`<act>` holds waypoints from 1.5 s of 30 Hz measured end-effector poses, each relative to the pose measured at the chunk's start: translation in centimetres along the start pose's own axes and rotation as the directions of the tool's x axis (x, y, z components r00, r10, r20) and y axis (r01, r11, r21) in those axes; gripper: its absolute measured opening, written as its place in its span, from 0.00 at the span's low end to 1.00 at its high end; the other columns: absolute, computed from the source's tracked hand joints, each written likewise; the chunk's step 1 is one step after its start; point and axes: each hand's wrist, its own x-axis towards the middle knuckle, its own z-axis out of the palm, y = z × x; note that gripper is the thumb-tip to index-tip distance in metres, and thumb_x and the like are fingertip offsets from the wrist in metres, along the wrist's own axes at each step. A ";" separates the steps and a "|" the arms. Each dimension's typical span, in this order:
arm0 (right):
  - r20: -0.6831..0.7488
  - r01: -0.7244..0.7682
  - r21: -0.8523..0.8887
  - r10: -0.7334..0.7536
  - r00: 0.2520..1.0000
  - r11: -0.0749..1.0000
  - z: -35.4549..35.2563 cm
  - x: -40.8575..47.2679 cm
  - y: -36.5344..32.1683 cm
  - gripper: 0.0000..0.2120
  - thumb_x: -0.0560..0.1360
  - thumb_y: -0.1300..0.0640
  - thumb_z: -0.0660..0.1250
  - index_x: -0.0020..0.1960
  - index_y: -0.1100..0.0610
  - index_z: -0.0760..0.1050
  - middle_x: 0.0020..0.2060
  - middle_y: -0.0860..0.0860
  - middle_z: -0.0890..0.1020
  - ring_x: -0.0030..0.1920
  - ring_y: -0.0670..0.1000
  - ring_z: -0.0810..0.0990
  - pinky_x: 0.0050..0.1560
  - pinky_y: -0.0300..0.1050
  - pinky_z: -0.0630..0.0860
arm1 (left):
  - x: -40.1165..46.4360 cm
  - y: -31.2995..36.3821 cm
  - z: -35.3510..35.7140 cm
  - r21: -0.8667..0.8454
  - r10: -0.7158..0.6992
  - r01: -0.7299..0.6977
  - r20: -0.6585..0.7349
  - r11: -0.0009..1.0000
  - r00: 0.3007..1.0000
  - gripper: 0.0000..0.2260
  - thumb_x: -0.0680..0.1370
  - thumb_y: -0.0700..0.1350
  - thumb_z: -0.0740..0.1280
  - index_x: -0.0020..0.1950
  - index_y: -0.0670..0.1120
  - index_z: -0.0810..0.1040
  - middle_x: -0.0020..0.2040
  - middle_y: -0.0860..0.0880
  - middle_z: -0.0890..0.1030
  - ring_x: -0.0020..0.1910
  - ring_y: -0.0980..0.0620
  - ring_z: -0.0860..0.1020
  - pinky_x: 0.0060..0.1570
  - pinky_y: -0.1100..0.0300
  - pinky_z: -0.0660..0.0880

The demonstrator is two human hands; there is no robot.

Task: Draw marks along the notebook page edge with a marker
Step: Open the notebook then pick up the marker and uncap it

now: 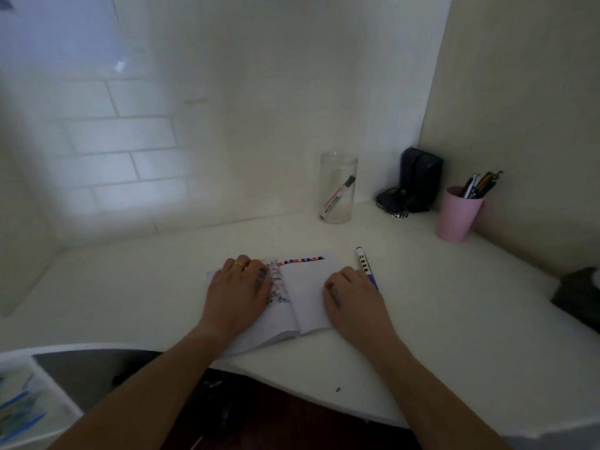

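Observation:
An open white notebook point(305, 287) lies on the white desk in front of me. Red, blue and black marks run along the top edge of its right page and down the inner edge of its left page. My left hand point(240, 287), with a yellow ring, rests flat on the left page. My right hand point(350, 297) lies flat on the right page's outer edge, fingers spread, holding nothing. A white marker with a blue end point(365, 264) lies on the desk just right of the notebook, partly under my right hand.
A clear glass point(337, 190) with a second marker in it stands at the back. A pink cup of pens point(457, 212) and a black device with a cable point(418, 180) fill the back right corner. A dark object point(581, 297) sits at the right edge.

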 end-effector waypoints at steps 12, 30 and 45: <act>0.018 -0.030 -0.041 0.031 0.999 0.999 -0.6 -0.3 -1.0 0.06 0.78 0.54 0.65 0.46 0.56 0.78 0.45 0.52 0.81 0.47 0.55 0.77 0.47 0.48 0.75 | -0.5 -0.1 -0.3 0.005 0.007 -0.007 0.005 1.000 1.000 0.15 0.79 0.55 0.61 0.51 0.48 0.83 0.48 0.47 0.83 0.50 0.43 0.81 0.46 0.50 0.78; 0.218 -0.209 -0.479 0.347 0.912 0.852 -1.3 6.2 2.1 0.19 0.79 0.61 0.59 0.69 0.56 0.67 0.59 0.57 0.77 0.55 0.59 0.79 0.48 0.50 0.77 | 0.5 -0.5 0.6 0.063 0.064 -0.066 0.026 0.996 0.998 0.16 0.79 0.56 0.59 0.53 0.49 0.81 0.50 0.48 0.82 0.49 0.44 0.79 0.46 0.50 0.76; 0.437 -0.515 0.851 0.406 0.803 0.102 3.0 11.3 -0.9 0.14 0.78 0.59 0.72 0.63 0.59 0.81 0.52 0.59 0.87 0.44 0.50 0.87 0.41 0.38 0.82 | 9.2 -3.1 1.1 -0.030 0.089 -0.087 0.075 0.996 0.993 0.15 0.80 0.62 0.59 0.49 0.55 0.80 0.45 0.56 0.84 0.42 0.53 0.81 0.38 0.59 0.70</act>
